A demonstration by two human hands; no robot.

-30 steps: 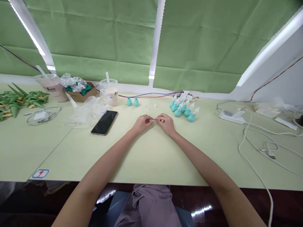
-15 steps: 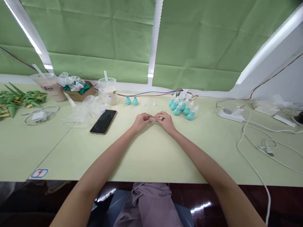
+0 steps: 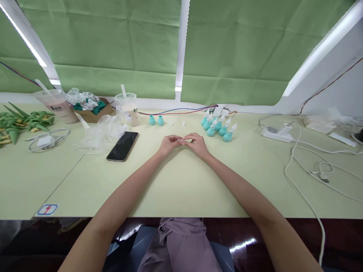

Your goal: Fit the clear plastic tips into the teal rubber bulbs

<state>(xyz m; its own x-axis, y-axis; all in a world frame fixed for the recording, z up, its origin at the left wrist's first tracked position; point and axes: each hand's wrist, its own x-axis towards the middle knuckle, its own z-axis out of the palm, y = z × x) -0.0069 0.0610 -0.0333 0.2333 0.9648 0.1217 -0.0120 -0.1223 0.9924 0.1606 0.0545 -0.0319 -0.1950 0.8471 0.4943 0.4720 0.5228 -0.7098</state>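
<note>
Over the middle of the table, my left hand (image 3: 169, 144) and my right hand (image 3: 197, 144) meet at the fingertips. Both are closed in a pinch around a small clear piece, mostly hidden by the fingers; its kind cannot be made out. Beyond them lies a small white tip (image 3: 183, 123), with a paler small piece (image 3: 170, 123) to its left. Two teal bulbs with open necks, one of them this teal bulb (image 3: 160, 121), stand farther left. To the right of my hands several teal bulbs with white pointed tips (image 3: 210, 131) stand upright in a group.
A black phone (image 3: 123, 146) lies left of my hands, beside a crumpled clear plastic bag (image 3: 99, 134). Behind are a drink cup (image 3: 131, 113), a cardboard box (image 3: 95, 115) and a larger cup (image 3: 61, 109). A power strip (image 3: 276, 134) with white cables (image 3: 295, 177) lies right.
The clear piece, visible between my fingertips before, is now more covered by them. My hands have drawn slightly closer together; the view has shifted a little.
</note>
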